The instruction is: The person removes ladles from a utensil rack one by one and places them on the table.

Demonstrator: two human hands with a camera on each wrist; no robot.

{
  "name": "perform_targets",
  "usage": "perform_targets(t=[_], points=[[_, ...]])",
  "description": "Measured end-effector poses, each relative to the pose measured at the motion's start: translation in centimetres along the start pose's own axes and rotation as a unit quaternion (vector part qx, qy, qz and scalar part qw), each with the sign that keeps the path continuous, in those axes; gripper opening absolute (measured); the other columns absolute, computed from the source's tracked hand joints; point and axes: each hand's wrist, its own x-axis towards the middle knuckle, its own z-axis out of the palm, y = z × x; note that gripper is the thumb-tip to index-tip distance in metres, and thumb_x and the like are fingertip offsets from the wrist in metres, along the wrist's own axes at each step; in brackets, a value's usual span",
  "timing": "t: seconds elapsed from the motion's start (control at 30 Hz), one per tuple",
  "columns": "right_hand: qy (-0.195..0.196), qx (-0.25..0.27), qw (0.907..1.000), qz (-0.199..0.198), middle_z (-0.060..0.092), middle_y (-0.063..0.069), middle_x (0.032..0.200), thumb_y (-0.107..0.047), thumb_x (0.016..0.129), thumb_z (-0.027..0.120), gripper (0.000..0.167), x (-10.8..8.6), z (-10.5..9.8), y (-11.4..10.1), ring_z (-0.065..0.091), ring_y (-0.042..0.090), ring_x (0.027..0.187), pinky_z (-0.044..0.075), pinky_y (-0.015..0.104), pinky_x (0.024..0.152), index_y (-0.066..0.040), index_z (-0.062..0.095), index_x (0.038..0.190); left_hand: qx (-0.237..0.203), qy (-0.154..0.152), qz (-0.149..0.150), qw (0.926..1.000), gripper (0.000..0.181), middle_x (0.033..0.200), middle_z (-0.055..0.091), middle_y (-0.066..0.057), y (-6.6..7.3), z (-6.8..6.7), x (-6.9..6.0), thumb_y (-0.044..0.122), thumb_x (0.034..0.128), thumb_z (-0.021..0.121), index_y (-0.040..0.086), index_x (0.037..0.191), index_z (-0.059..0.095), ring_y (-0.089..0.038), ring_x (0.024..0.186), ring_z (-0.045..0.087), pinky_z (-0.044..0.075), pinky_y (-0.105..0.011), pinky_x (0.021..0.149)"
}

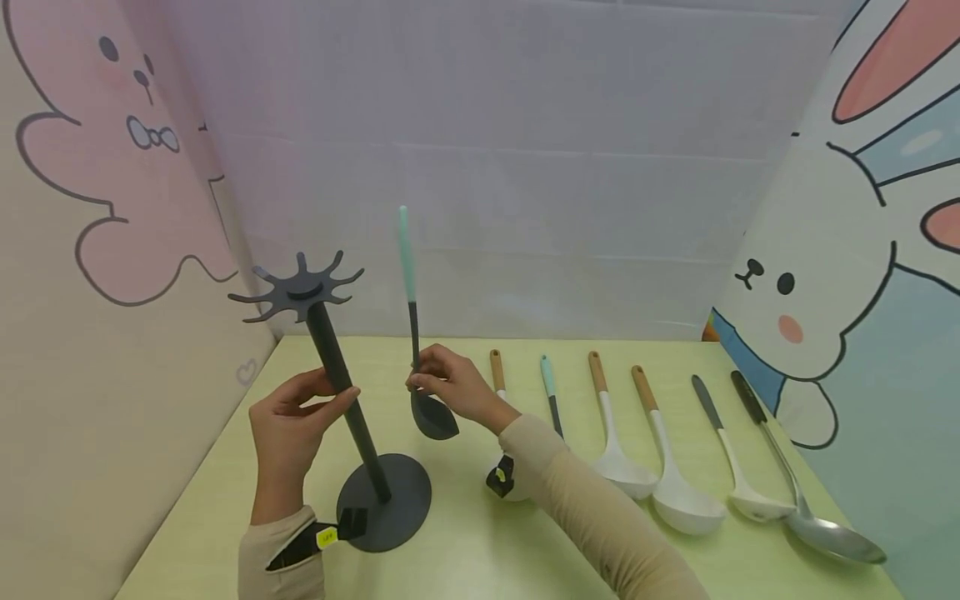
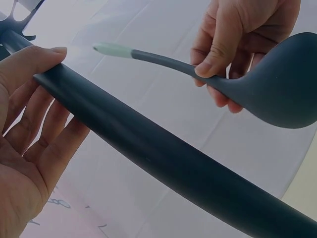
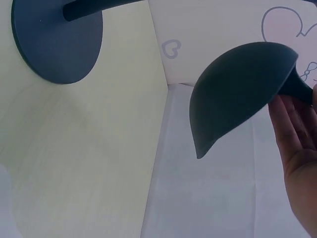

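Note:
A dark utensil stand [image 1: 369, 454] with a round base and a crown of curved hooks stands at the left of the table. My left hand [image 1: 288, 429] holds its pole at mid-height, thumb in front and fingers behind, as the left wrist view also shows. To the right of the pole, my right hand [image 1: 461, 383] pinches a dark ladle [image 1: 433, 418] by the lower shaft, just above the bowl. The ladle is upright, its mint-green handle pointing up and apart from the hooks. In the right wrist view, the ladle's bowl [image 3: 237, 91] has a pointed lip and hangs off the table.
Several utensils lie in a row on the light-green table [image 1: 225, 517]: a white ladle with wooden handle [image 1: 690, 500], a grey-handled white ladle [image 1: 757, 504] and a metal ladle [image 1: 836, 537] among them. My right sleeve [image 1: 600, 508] partly covers others. Printed cloth walls surround the table.

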Motion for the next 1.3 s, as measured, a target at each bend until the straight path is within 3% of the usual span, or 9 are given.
perform_targets(t=[0.17,0.37,0.6,0.77,0.97,1.13,1.3], points=[[0.017,-0.014,0.9996,0.019,0.070,0.020,0.101,-0.003,0.098,0.061,0.018,-0.1,-0.5,0.6,0.071,0.027,0.089,0.057,0.034,0.080,0.003,0.056,0.114,-0.010,0.003,-0.003,0.9999,0.028,0.077,0.071,0.010,0.1,0.0,0.0,-0.013,0.0732,0.081,-0.009,0.100,0.074,-0.008,0.075,0.067,0.055,-0.018,0.069],[0.044,-0.044,0.9970,0.046,0.071,0.020,0.098,-0.004,0.097,0.063,0.017,-0.3,-1.2,1.2,0.071,0.028,0.083,0.057,0.029,0.074,0.003,0.057,0.110,-0.019,0.003,-0.002,0.9998,0.027,0.078,0.072,0.008,-0.1,0.0,0.2,-0.014,0.0727,0.081,-0.007,0.099,0.075,-0.008,0.075,0.068,0.055,-0.018,0.069],[0.071,-0.056,0.9925,0.082,0.069,0.017,0.084,-0.004,0.096,0.065,0.013,-0.7,-1.8,2.5,0.067,0.026,0.071,0.056,0.029,0.065,0.004,0.056,0.102,-0.015,0.002,-0.002,0.9999,0.028,0.078,0.072,0.008,-0.4,-0.1,0.2,-0.013,0.0731,0.081,-0.007,0.099,0.075,-0.008,0.075,0.068,0.055,-0.019,0.069],[0.088,-0.041,0.9889,0.112,0.070,0.019,0.080,-0.003,0.095,0.065,0.013,-1.1,-2.0,3.6,0.067,0.024,0.066,0.058,0.041,0.066,0.005,0.055,0.099,-0.016,0.001,0.000,0.9999,0.027,0.078,0.072,0.008,-0.3,0.0,0.1,-0.013,0.0730,0.081,-0.006,0.099,0.075,-0.008,0.075,0.068,0.055,-0.019,0.068],[0.097,-0.060,0.9799,0.163,0.069,0.014,0.075,-0.003,0.094,0.066,0.013,-1.6,-2.1,4.4,0.062,0.011,0.060,0.058,0.044,0.064,0.006,0.057,0.098,-0.020,0.001,0.001,0.9998,0.027,0.077,0.072,0.008,-0.1,0.0,0.0,-0.014,0.0729,0.081,-0.007,0.098,0.075,-0.008,0.075,0.068,0.055,-0.019,0.068],[0.095,-0.086,0.9698,0.208,0.069,0.012,0.077,-0.006,0.094,0.068,0.015,-2.1,-2.3,5.3,0.063,0.014,0.060,0.058,0.048,0.067,0.005,0.058,0.096,-0.020,0.000,-0.001,0.9998,0.027,0.077,0.072,0.007,-0.1,-0.1,0.0,-0.014,0.0731,0.080,-0.007,0.099,0.075,-0.008,0.075,0.068,0.055,-0.019,0.069],[0.087,-0.099,0.9588,0.251,0.069,0.011,0.077,-0.008,0.092,0.070,0.016,-2.6,-2.3,6.1,0.063,0.014,0.057,0.059,0.041,0.063,0.003,0.059,0.094,-0.018,0.000,-0.003,0.9998,0.027,0.077,0.072,0.008,-0.2,-0.1,0.0,-0.013,0.0732,0.081,-0.006,0.099,0.075,-0.008,0.075,0.068,0.055,-0.018,0.069]])
